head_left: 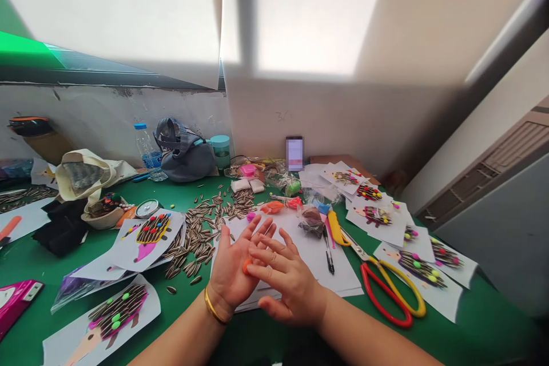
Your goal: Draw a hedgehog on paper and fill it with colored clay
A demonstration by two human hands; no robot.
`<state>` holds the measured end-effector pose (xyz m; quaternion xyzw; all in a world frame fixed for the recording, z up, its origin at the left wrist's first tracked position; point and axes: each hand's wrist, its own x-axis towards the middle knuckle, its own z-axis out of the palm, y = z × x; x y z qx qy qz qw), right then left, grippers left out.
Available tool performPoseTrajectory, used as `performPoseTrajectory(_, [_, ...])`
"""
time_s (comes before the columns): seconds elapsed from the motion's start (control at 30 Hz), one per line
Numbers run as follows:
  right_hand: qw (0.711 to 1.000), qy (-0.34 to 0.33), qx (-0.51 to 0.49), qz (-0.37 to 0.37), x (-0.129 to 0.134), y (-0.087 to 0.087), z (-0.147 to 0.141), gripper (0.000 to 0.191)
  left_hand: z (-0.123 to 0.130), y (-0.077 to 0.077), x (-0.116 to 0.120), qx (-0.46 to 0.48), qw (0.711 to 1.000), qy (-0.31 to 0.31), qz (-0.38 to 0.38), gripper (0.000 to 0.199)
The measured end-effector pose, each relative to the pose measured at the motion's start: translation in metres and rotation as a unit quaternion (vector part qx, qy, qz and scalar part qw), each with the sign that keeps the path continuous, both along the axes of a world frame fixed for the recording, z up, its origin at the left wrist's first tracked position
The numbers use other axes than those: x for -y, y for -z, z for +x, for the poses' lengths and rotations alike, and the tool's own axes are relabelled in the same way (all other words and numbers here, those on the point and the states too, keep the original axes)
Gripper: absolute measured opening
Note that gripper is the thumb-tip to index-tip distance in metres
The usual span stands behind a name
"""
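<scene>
On left hand (pixel 230 270), orange lump (pixel 246 266) — beyond, brown lump (pixel 311 214) in clear bag (pixel 312 230)

From my station I had the paper (pixel 347 280) in the near middle, below the left hand (pixel 234 271) and the right hand (pixel 291 280), a small ball (pixel 246 266) between them. Seeds (pixel 201 234) lay on the table (pixel 180 298) to the left, scissors (pixel 372 261) to the right, a pen (pixel 328 251) on the paper's right side. Far off, a phone (pixel 295 153) stood right of the cup (pixel 221 151) and bag (pixel 189 157).

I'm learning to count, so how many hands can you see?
2. The left hand is palm up with an orange lump on it, and the right hand is palm down, partly over the left one. I see no other hands.
</scene>
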<state>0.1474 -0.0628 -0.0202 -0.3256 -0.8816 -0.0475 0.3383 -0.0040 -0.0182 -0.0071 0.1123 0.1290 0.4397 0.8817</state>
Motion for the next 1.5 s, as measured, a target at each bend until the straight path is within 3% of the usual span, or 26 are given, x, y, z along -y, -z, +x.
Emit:
performPoseTrajectory(0.13, [1.0,-0.002,0.003,0.001,-0.001,-0.001,-0.002,0.056,0.001,0.0,0.001,-0.016,1.0,0.017,-0.005,0.074])
performPoseTrajectory(0.37, [0.994,-0.024,-0.103,-0.03,-0.002,-0.005,-0.005,0.021,0.002,-0.003,0.002,-0.021,1.0,0.007,-0.006,0.075])
performPoseTrajectory(0.6, [0.98,-0.002,-0.183,-0.076,-0.005,-0.001,-0.007,0.013,0.007,-0.006,0.007,-0.022,0.999,0.034,0.017,0.073])
performPoseTrajectory(0.7, [0.969,0.016,-0.233,-0.077,-0.008,0.001,-0.001,0.024,0.007,-0.008,0.006,-0.058,0.998,0.018,0.023,0.063])
performPoseTrajectory(0.87, [0.954,0.069,-0.28,-0.081,-0.012,0.007,0.012,0.052,0.007,-0.006,0.008,-0.197,0.978,-0.006,0.07,0.032])
performPoseTrajectory(1.03, [0.955,0.07,-0.275,-0.083,-0.014,0.012,0.014,0.057,0.006,-0.001,0.007,-0.297,0.944,0.025,0.14,0.026])
performPoseTrajectory(1.2, [0.959,0.071,-0.26,-0.093,-0.015,0.011,0.015,0.054,0.005,0.001,0.004,-0.313,0.937,0.029,0.152,0.025])
performPoseTrajectory(1.33, [0.954,0.072,-0.267,-0.118,-0.018,0.007,0.023,0.045,0.001,-0.002,0.001,-0.308,0.941,-0.005,0.142,0.027])
performPoseTrajectory(1.5, [0.927,0.131,-0.32,-0.148,-0.026,0.007,0.037,0.03,-0.005,-0.006,-0.009,-0.296,0.946,-0.085,0.101,0.032])
